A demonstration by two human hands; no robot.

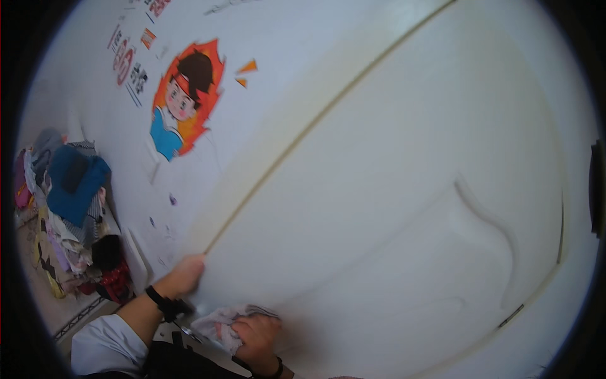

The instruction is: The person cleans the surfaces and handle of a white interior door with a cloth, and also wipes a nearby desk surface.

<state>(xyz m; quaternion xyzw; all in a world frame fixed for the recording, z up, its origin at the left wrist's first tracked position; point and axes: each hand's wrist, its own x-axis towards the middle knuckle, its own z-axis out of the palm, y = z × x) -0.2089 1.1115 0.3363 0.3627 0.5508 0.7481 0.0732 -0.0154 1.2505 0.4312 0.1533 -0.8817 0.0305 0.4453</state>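
A large white door panel [379, 221] with a raised curved moulding fills the middle and right of the view. My left hand [186, 275] is at the panel's left corner, closed over its edge; its fingertips are hard to make out. Lower down, my right hand [255, 335] is closed round a crumpled pale cloth [218, 322] with a greyish striped part. The cloth is bunched under the fingers, close against the panel's lower left. A shiny metal door handle [187, 333] shows partly between my two forearms.
At the left, a tall heap of clothes [72, 202] lies on a pale surface. The white wall [233, 126] beyond the door carries a cartoon sticker [185, 98] of a child reading. A dark thin strip [511, 316] sits on the panel's lower right edge.
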